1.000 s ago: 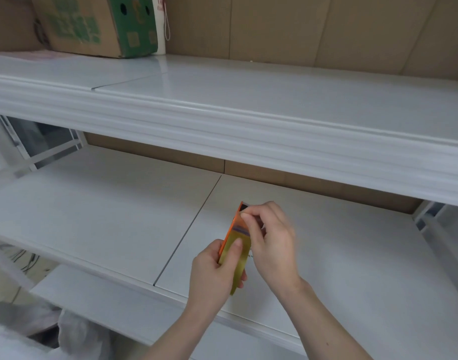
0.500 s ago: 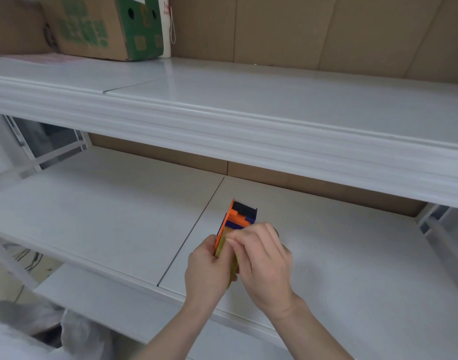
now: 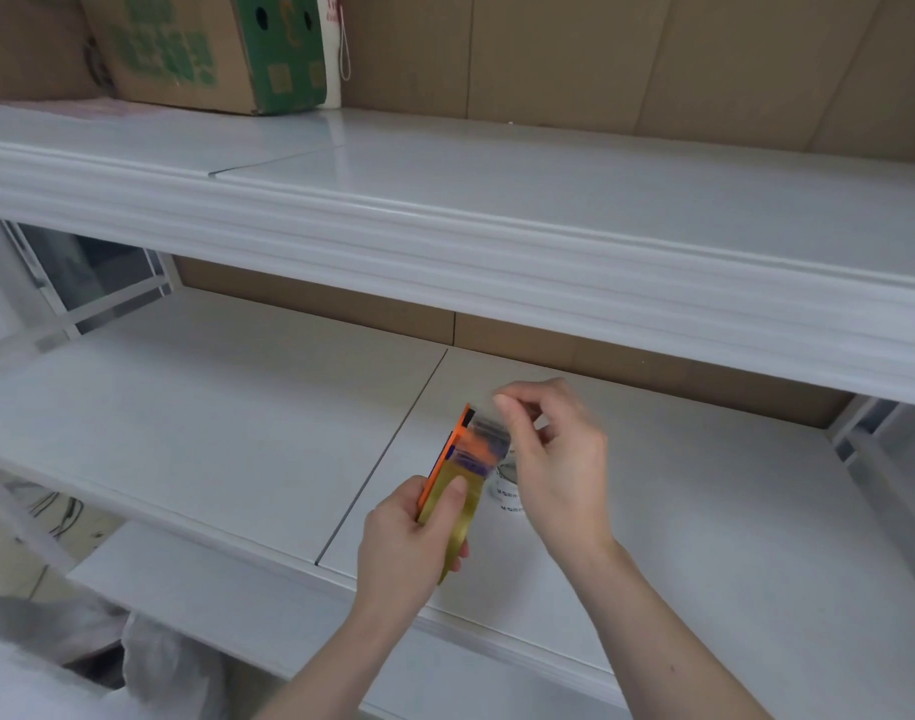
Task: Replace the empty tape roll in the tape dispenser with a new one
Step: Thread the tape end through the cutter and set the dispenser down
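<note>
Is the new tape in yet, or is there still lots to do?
Nearly there. A yellowish clear tape roll already sits in the orange plastic dispenser, held by the left hand. The right hand pinches the loose tape end over the dispenser's top. A white empty core seems to lie on the white shelf. Left: fixing the end at the cutter.

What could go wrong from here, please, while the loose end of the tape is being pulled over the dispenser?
1. The clear tape strip pinched by the right hand hangs slack above the orange dispenser; it could fold and stick to itself or to the fingers.
2. The left hand holds the yellowish roll mostly by the thumb, so a hard pull might twist the dispenser out of that grip.
3. The white roll core on the shelf sits behind the right hand and could be knocked.
</note>
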